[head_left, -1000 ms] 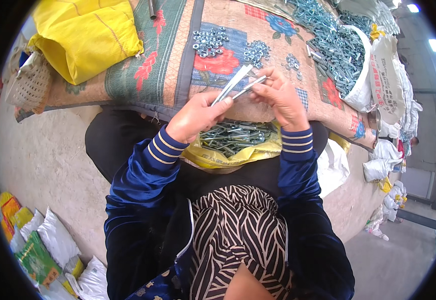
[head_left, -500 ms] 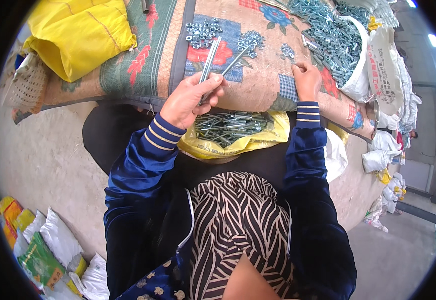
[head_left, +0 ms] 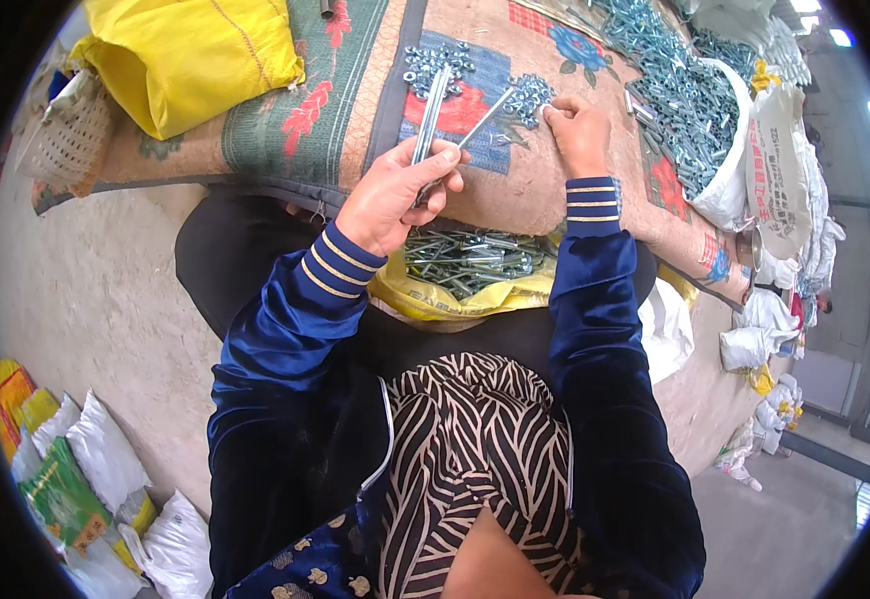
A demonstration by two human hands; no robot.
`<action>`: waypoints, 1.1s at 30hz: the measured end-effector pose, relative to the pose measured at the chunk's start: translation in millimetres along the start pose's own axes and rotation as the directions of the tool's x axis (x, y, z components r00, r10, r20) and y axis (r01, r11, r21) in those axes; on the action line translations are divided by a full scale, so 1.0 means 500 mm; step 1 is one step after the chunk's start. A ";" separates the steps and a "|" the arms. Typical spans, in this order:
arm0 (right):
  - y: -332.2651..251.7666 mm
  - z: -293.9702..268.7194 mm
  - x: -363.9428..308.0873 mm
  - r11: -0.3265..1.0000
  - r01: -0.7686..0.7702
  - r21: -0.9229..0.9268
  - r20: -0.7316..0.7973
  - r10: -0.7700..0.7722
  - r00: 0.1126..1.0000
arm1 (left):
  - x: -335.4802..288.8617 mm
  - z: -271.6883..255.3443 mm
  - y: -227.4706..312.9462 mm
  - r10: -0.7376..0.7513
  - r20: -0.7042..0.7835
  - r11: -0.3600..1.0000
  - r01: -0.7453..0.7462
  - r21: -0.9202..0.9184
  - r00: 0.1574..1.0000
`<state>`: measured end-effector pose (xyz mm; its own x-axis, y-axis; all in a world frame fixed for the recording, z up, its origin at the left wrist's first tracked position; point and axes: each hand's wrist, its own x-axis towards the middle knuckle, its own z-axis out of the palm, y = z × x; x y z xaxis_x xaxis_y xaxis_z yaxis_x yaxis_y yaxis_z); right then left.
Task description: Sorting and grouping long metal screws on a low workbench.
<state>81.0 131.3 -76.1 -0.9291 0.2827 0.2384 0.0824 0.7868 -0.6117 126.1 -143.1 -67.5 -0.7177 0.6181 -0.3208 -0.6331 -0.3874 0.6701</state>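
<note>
Several long thin metal bolts [head_left: 436, 105] are gripped in my left hand [head_left: 397, 190], their shafts pointing up over the padded cover, one splayed off to the right. My right hand [head_left: 581, 135] is closed, thumb and fingertips pinched at the right edge of a small heap of metal pieces [head_left: 528, 96], perhaps washers. What the fingertips hold is hidden. Left of that heap lies a pile of hex nuts [head_left: 437, 68]. Below my hands, an open yellow sack [head_left: 425, 302] in front of my lap holds many bolts [head_left: 475, 262].
The patterned padded cover [head_left: 515, 190] forms the work surface. A white sack [head_left: 732, 200] at the right spills small metal parts [head_left: 679, 95]. At the far left stand a yellow bag [head_left: 190, 65] and a perforated basket [head_left: 67, 150]. Filled bags [head_left: 105, 454] lie on the floor.
My right hand has moved left and forward, from the near edge of the cover to the small heap. The separate little cluster on the right no longer shows. My left hand still holds the bolts.
</note>
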 end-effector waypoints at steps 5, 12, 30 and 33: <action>-0.040 0.004 0.006 0.936 0.060 -0.346 0.004 -0.063 0.998 | -0.006 -0.009 -0.001 0.004 -0.038 1.000 -0.004 0.010 0.999; -0.019 0.005 -0.006 0.840 0.365 -0.401 0.000 -0.399 0.917 | -0.007 -0.006 -0.001 -0.007 -0.036 0.999 0.009 0.050 0.999; -0.021 0.014 0.002 0.959 0.159 -0.235 0.052 -0.151 0.987 | -0.012 -0.008 0.003 -0.031 -0.054 0.999 0.032 0.032 0.998; -0.037 0.008 0.000 0.922 0.235 -0.308 0.089 -0.218 0.972 | -0.016 -0.013 0.004 -0.027 -0.048 0.999 0.029 0.026 0.998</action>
<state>78.1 114.6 -67.7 -0.9529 0.0547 0.2982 -0.0311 0.9608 -0.2754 128.6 -153.1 -67.8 -0.7132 0.5946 -0.3711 -0.6457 -0.3514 0.6779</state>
